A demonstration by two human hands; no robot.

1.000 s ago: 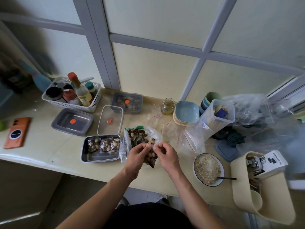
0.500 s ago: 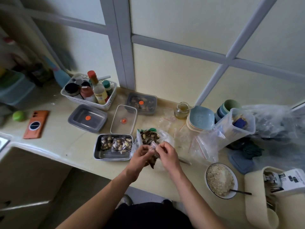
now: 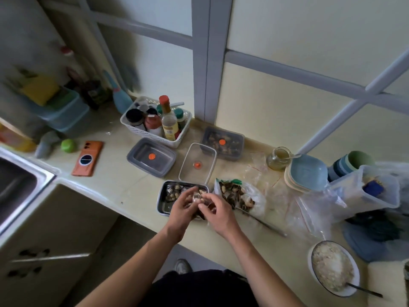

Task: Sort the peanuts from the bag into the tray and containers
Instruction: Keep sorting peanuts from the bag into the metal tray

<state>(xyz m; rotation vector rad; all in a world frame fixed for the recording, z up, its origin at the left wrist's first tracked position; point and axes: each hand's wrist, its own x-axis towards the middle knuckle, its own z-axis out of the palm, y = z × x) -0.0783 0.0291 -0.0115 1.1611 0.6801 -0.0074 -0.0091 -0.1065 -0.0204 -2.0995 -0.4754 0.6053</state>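
Pale cream counter (image 3: 106,182) along a wall of frosted panels set in grey window frames (image 3: 208,63), with a steel sink (image 3: 20,185) sunk in at far left. Over the near right corner of the metal tray (image 3: 163,206), both hands close together: left hand (image 3: 182,210) and right hand (image 3: 219,212) with fingers curled, pinching a small clear packet (image 3: 197,197) between them, too blurred to make out further. In the tray, peanuts (image 3: 173,194) toward its far side. Just right of the tray, the open plastic bag (image 3: 254,196) with more peanuts and dark bits inside. Behind the tray, a clear lid (image 3: 197,162); left of that an open grey container (image 3: 152,157), and back at the wall a second grey container (image 3: 222,144) with dark contents. Further left along the wall a white basket (image 3: 141,130) of bottles (image 3: 169,125); an orange phone (image 3: 87,158) lying flat near the sink. At right, stacked blue dishes (image 3: 307,173), a glass jar (image 3: 279,158), loose plastic bags (image 3: 309,207), and at the near edge a bowl (image 3: 310,259) of pale grains with a spoon (image 3: 363,290).
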